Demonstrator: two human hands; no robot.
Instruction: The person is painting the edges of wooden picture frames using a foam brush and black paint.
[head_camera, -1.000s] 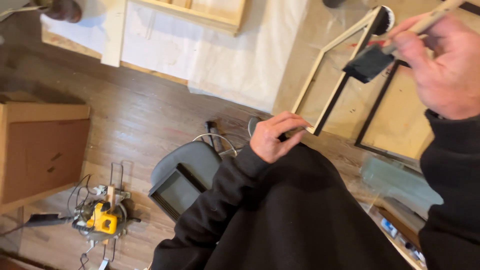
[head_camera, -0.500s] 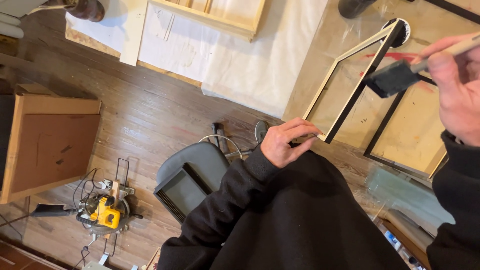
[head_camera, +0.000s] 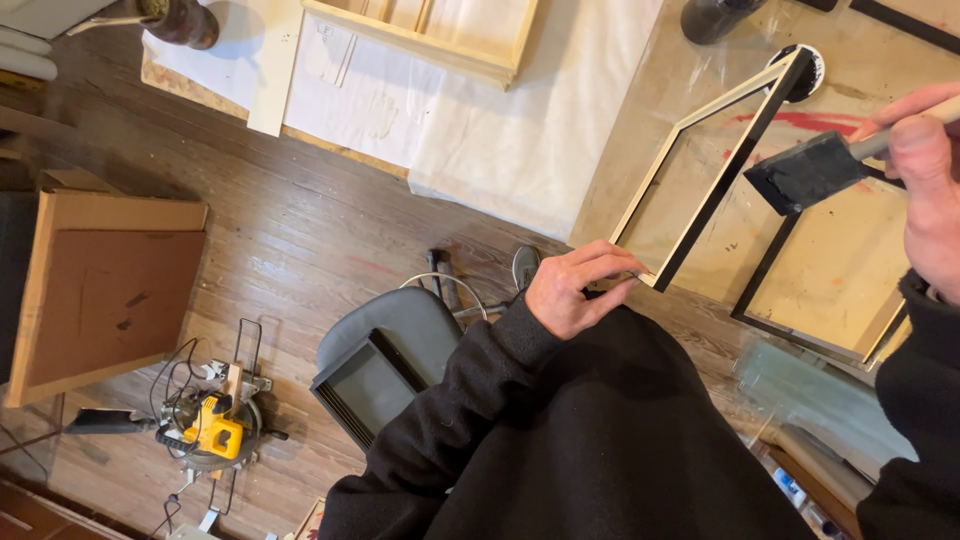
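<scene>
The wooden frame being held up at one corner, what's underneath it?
Under the wooden frame lies a plastic-covered table with red smears and a round black dish at the frame's far corner. The left hand hides the spot beneath the near corner.

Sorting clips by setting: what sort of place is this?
Likely a home workshop or framing studio: a yellow miter saw on the wood floor, a wooden frame being painted black with a foam brush, and drop cloths.
</scene>
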